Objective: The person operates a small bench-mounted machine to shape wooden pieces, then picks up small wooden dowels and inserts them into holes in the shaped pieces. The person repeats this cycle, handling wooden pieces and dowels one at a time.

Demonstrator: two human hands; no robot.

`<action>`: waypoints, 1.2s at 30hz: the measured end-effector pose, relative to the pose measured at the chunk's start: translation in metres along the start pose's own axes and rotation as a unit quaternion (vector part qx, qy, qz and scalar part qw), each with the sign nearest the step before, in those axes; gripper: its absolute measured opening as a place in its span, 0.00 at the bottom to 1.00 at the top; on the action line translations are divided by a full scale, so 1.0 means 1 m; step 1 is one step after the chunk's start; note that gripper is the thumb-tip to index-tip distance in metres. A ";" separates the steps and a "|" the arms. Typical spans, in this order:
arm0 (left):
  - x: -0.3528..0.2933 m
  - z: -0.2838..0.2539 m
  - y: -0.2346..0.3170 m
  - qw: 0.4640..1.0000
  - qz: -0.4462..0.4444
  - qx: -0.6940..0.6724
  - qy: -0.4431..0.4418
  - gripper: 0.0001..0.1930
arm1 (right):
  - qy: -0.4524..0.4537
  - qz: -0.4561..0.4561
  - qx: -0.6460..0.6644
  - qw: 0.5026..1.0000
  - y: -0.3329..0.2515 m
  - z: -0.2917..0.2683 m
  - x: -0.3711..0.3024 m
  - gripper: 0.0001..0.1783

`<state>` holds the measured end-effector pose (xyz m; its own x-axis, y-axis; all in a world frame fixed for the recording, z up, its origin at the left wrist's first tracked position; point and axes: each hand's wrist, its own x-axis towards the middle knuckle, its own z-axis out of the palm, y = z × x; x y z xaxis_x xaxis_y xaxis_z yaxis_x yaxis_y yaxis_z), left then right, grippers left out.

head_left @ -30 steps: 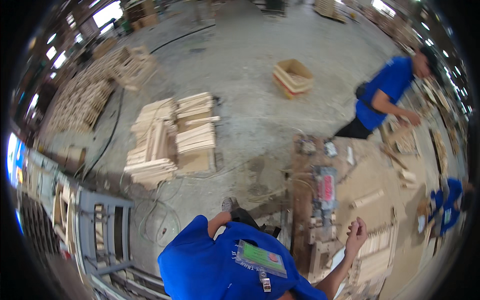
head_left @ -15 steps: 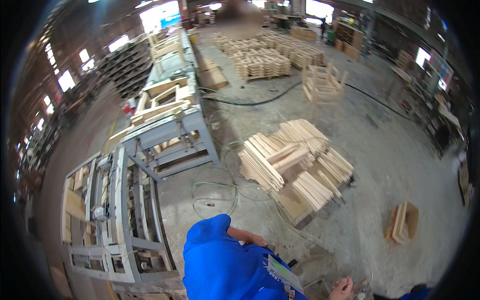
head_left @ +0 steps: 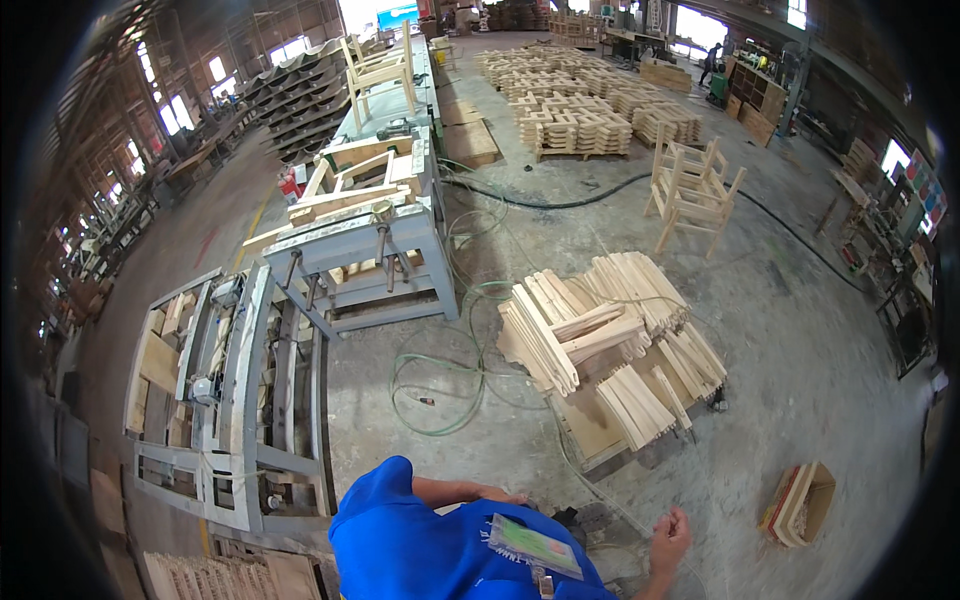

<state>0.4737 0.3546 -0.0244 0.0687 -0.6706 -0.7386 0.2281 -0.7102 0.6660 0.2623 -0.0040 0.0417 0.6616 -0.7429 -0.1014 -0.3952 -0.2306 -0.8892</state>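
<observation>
A: Where do the hands lie?

B: The left hand (head_left: 503, 494) is bent in at the wearer's waist, beside the blue shirt (head_left: 430, 545). The right hand (head_left: 672, 538) is held out to the side, above the concrete floor (head_left: 370, 385).

A: And the state of each grip?

B: On the left, the fingers are largely hidden, so the grip cannot be told. On the right, the fingers are curled inward; whether they are clenched or merely relaxed cannot be told, and no object shows in them.

A: Which objects are nearest?

B: The pale wooden slats (head_left: 635, 405), ahead of both hands and apart from them, stacked in bundles on a flat board (head_left: 583, 425). To the right of the right hand, well apart, stands an open-topped box (head_left: 783, 503).

A: What occupies the left side?

B: A grey-framed worktop (head_left: 345, 236) bearing wooden frame pieces (head_left: 350, 202); a green hose (head_left: 440, 433) lies looped on the floor between it and the wearer.
</observation>
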 end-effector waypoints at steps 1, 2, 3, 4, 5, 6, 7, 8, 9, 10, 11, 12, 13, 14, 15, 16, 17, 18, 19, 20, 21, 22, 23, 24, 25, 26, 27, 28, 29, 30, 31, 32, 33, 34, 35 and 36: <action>0.008 0.000 0.008 1.000 -0.018 0.013 0.003 0.45 | -0.011 0.004 0.005 1.000 0.009 0.000 0.007 0.21; 0.017 0.001 0.017 0.999 -0.036 0.026 0.004 0.44 | -0.020 0.008 0.010 1.000 0.018 -0.001 0.014 0.21; 0.028 0.002 0.029 0.998 -0.052 0.042 0.004 0.44 | -0.026 0.011 0.014 0.999 0.027 -0.005 0.022 0.21; 0.040 0.005 0.040 0.996 -0.068 0.059 0.002 0.44 | -0.034 0.016 0.009 0.999 0.036 -0.010 0.030 0.21; 0.050 0.007 0.052 0.995 -0.074 0.070 0.004 0.44 | -0.041 0.022 0.004 0.999 0.046 -0.014 0.036 0.21; 0.065 0.006 0.065 0.994 -0.075 0.082 0.008 0.43 | -0.046 0.023 -0.001 0.999 0.053 -0.022 0.045 0.21; 0.079 0.007 0.078 0.992 -0.077 0.095 0.012 0.42 | -0.048 0.019 -0.008 0.999 0.061 -0.032 0.053 0.21; 0.090 0.011 0.089 0.996 -0.077 0.040 0.000 0.42 | -0.049 0.017 -0.015 0.999 0.069 -0.043 0.058 0.21; 0.101 0.017 0.099 0.997 -0.077 -0.014 -0.013 0.41 | -0.048 0.015 -0.021 0.999 0.079 -0.057 0.065 0.20; 0.113 0.023 0.111 0.994 -0.077 -0.067 -0.025 0.41 | -0.043 0.006 -0.025 0.999 0.089 -0.072 0.074 0.21; 0.127 0.028 0.125 0.995 -0.078 -0.059 -0.029 0.41 | -0.038 -0.003 -0.029 0.999 0.099 -0.087 0.085 0.21; 0.140 0.035 0.140 0.995 -0.081 -0.054 -0.034 0.42 | -0.034 -0.009 -0.035 0.999 0.105 -0.102 0.093 0.21; 0.153 0.042 0.155 0.995 -0.084 -0.049 -0.039 0.42 | -0.025 0.028 -0.031 0.999 0.112 -0.117 0.100 0.21; 0.164 0.048 0.169 0.996 -0.079 0.007 -0.033 0.42 | -0.017 0.064 -0.027 0.997 0.118 -0.133 0.105 0.22; 0.176 0.056 0.189 0.995 -0.069 0.062 -0.032 0.41 | -0.004 0.099 -0.029 0.995 0.124 -0.149 0.111 0.22; 0.185 0.062 0.207 0.990 -0.060 0.121 -0.031 0.41 | 0.010 0.108 -0.039 0.993 0.135 -0.163 0.117 0.22; 0.192 0.066 0.225 0.993 -0.044 0.099 -0.041 0.41 | 0.026 0.119 -0.046 0.992 0.151 -0.175 0.121 0.22; 0.200 0.072 0.235 0.996 -0.030 0.070 -0.046 0.41 | 0.033 0.126 -0.054 0.990 0.159 -0.184 0.125 0.23; 0.208 0.076 0.244 0.997 -0.029 0.049 -0.050 0.41 | 0.035 0.118 -0.052 0.991 0.166 -0.192 0.126 0.23; 0.215 0.079 0.252 0.998 -0.029 0.030 -0.055 0.42 | 0.037 0.110 -0.050 0.992 0.173 -0.201 0.128 0.23; 0.221 0.079 0.255 0.998 -0.042 0.016 -0.051 0.42 | 0.034 0.096 -0.047 0.994 0.177 -0.206 0.134 0.23; 0.229 0.078 0.258 0.998 -0.052 0.003 -0.046 0.43 | 0.033 0.132 -0.038 0.990 0.183 -0.209 0.136 0.24; 0.234 0.081 0.260 0.997 -0.040 -0.009 -0.071 0.42 | 0.020 0.167 -0.029 0.985 0.192 -0.209 0.136 0.24; 0.240 0.083 0.263 0.994 -0.027 -0.017 -0.100 0.41 | 0.012 0.204 -0.020 0.979 0.197 -0.207 0.136 0.24; 0.247 0.086 0.264 0.991 -0.016 -0.027 -0.129 0.40 | -0.058 0.218 -0.077 0.971 0.199 -0.206 0.136 0.29; 0.246 0.085 0.256 0.995 -0.023 -0.008 -0.102 0.40 | -0.126 0.233 -0.135 0.955 0.201 -0.205 0.135 0.33; 0.247 0.088 0.257 0.997 -0.033 0.027 -0.069 0.40 | -0.184 0.244 -0.195 0.932 0.203 -0.209 0.133 0.37; 0.244 0.089 0.260 0.997 -0.040 0.061 -0.041 0.40 | -0.233 0.234 -0.229 0.916 0.211 -0.208 0.133 0.36; 0.241 0.091 0.264 0.995 -0.043 0.081 -0.025 0.39 | -0.265 0.209 -0.234 0.912 0.223 -0.204 0.133 0.35; 0.237 0.093 0.268 0.994 -0.047 0.101 -0.009 0.39 | -0.288 0.181 -0.235 0.911 0.236 -0.199 0.135 0.34; 0.234 0.093 0.270 0.991 -0.052 0.124 0.010 0.39 | -0.292 0.150 -0.224 0.918 0.248 -0.193 0.138 0.33; 0.229 0.092 0.273 0.983 -0.077 0.162 0.033 0.40 | -0.298 0.122 -0.207 0.924 0.261 -0.184 0.141 0.32; 0.226 0.090 0.273 0.974 -0.094 0.198 0.054 0.41 | -0.295 0.097 -0.198 0.930 0.269 -0.177 0.145 0.31; 0.225 0.091 0.274 0.963 -0.116 0.231 0.075 0.42 | -0.299 0.085 -0.189 0.931 0.278 -0.172 0.148 0.31; 0.221 0.092 0.272 0.969 -0.101 0.211 0.076 0.43 | -0.302 0.085 -0.177 0.933 0.287 -0.168 0.149 0.30; 0.217 0.089 0.271 0.974 -0.081 0.196 0.081 0.44 | -0.297 0.098 -0.163 0.936 0.293 -0.162 0.153 0.29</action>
<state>0.4645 -0.0025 0.0056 0.2225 -0.5233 -0.8226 -0.1377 -0.8522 0.5048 0.1444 -0.2865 -0.1626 0.7553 -0.3339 -0.5640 -0.6554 -0.3774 -0.6543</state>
